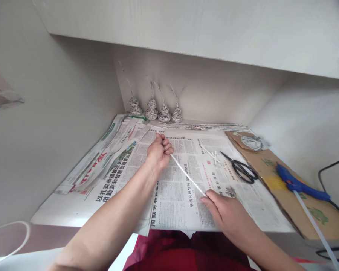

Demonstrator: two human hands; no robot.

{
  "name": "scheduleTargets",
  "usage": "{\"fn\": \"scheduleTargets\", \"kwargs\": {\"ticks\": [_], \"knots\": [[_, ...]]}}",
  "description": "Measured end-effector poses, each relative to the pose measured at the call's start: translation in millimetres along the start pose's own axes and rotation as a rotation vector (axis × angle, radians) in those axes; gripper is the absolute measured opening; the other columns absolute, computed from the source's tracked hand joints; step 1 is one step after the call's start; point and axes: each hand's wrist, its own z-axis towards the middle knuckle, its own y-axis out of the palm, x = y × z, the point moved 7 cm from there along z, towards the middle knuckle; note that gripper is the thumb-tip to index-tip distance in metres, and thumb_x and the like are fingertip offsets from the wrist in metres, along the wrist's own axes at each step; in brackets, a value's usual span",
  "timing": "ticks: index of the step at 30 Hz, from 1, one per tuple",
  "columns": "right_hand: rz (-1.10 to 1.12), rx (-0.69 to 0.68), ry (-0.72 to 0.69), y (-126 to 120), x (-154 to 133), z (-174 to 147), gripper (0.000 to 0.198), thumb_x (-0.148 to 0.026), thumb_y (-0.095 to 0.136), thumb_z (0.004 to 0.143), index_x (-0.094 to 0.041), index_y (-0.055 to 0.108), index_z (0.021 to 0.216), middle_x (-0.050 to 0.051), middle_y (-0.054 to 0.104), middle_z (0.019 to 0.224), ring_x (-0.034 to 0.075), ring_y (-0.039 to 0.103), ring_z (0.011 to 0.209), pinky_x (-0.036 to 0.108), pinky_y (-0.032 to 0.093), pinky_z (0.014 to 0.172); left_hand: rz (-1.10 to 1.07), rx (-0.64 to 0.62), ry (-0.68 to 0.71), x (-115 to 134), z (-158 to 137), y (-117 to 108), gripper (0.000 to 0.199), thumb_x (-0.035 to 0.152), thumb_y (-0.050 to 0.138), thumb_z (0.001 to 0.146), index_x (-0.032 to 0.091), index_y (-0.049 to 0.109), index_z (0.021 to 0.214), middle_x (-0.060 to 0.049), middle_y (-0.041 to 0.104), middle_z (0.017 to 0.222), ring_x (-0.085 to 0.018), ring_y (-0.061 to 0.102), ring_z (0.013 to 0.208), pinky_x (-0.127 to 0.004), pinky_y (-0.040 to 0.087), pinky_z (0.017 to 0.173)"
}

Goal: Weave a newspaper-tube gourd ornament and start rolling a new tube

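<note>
A thin white twisted cord (188, 175) runs taut and slanting between my two hands, above the newspaper (172, 195). My left hand (160, 151) is closed in a fist around its far end, over the middle of the sheet. Lower and to the right, my right hand (224, 209) pinches the near end between thumb and fingers. Any cord inside either grip is hidden. Black-handled scissors (244, 171) lie partly open on the newspaper, right of the cord. Small white scraps (215, 157) are beside the blades.
Several gourd-shaped woven paper pieces (164, 113) stand along the back wall. Thin rolled paper sticks (203, 127) lie near them. At right, a blue glue gun (302, 184) with a long glue stick rests on cardboard (274, 192). A shelf panel (186, 26) overhangs the table.
</note>
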Motion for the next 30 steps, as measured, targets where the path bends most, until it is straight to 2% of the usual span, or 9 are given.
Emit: {"fn": "scheduleTargets", "kwargs": {"ticks": [3,6,9,12,16,19,22,27,30], "knots": [[0.457,-0.179,0.163,15.0,12.1,-13.1,0.046,-0.056,0.035,0.096,-0.021,0.056,0.076,-0.003,0.048,0.051,0.011,0.040,0.045,0.024,0.030,0.048,-0.017,-0.040,-0.039,-0.6,-2.1,4.3,0.036,0.036,0.035,0.101,0.017,0.043,0.072,0.008,0.026,0.051,-0.005,0.024,0.035,-0.015,0.016,0.033],[1.048,-0.457,0.345,41.5,12.1,-25.2,0.049,-0.065,0.038,0.092,-0.022,0.049,0.072,-0.011,0.027,0.037,0.006,0.018,0.030,0.020,0.018,0.034,-0.050,-0.071,-0.063,-2.0,-5.0,7.4,0.035,0.035,0.037,0.100,0.017,0.043,0.071,0.008,0.024,0.051,-0.005,0.023,0.035,-0.015,0.016,0.033],[1.421,-0.676,0.344,53.9,-1.0,-32.8,0.048,-0.067,0.045,0.087,-0.024,0.041,0.067,-0.013,0.017,0.032,0.006,0.012,0.024,0.019,0.013,0.029,-0.078,-0.101,-0.061,-1.0,-6.4,9.9,0.035,0.034,0.038,0.100,0.017,0.043,0.070,0.008,0.024,0.051,-0.005,0.024,0.035,-0.015,0.016,0.033],[1.263,-0.601,0.361,49.1,3.5,-33.9,0.048,-0.066,0.038,0.090,-0.022,0.049,0.074,-0.012,0.024,0.035,0.007,0.018,0.026,0.020,0.018,0.031,-0.086,-0.086,-0.016,4.6,-4.0,8.4,0.035,0.033,0.036,0.101,0.017,0.043,0.070,0.008,0.024,0.050,-0.005,0.024,0.035,-0.015,0.016,0.033],[0.458,-0.151,0.201,3.2,19.8,-25.4,0.034,-0.056,0.050,0.090,-0.023,0.058,0.096,0.000,0.058,0.067,0.015,0.054,0.057,0.027,0.040,0.057,-0.082,-0.016,0.089,14.3,1.1,1.9,0.037,0.036,0.034,0.101,0.017,0.043,0.070,0.007,0.029,0.050,-0.005,0.026,0.035,-0.016,0.019,0.033],[0.086,0.004,0.108,-16.9,22.6,-26.4,0.031,-0.052,0.049,0.091,-0.024,0.057,0.085,0.003,0.059,0.069,0.019,0.054,0.065,0.031,0.035,0.063,-0.067,0.017,0.130,16.8,2.2,-0.6,0.037,0.035,0.033,0.101,0.017,0.043,0.071,0.007,0.031,0.050,-0.005,0.027,0.035,-0.016,0.020,0.034],[0.281,-0.141,0.175,-4.7,28.7,-31.9,0.040,-0.053,0.037,0.097,-0.022,0.056,0.082,-0.001,0.049,0.057,0.014,0.046,0.054,0.028,0.034,0.057,-0.053,0.009,0.107,14.5,1.3,0.9,0.037,0.034,0.032,0.102,0.017,0.043,0.071,0.007,0.031,0.049,-0.004,0.026,0.035,-0.016,0.018,0.033],[1.088,-0.479,0.384,30.2,23.6,-48.9,0.045,-0.059,0.038,0.094,-0.020,0.052,0.077,-0.010,0.030,0.039,0.006,0.024,0.030,0.020,0.019,0.035,-0.068,0.007,0.025,9.0,-1.1,2.4,0.036,0.030,0.032,0.102,0.017,0.042,0.070,0.008,0.027,0.049,-0.004,0.024,0.034,-0.016,0.017,0.032],[1.270,-0.591,0.398,33.3,17.9,-54.0,0.046,-0.059,0.040,0.093,-0.019,0.053,0.075,-0.011,0.030,0.036,0.006,0.026,0.025,0.019,0.018,0.030,-0.086,0.010,0.017,9.7,-1.0,2.7,0.036,0.030,0.033,0.102,0.017,0.043,0.069,0.008,0.026,0.050,-0.004,0.023,0.034,-0.016,0.016,0.032]]}}
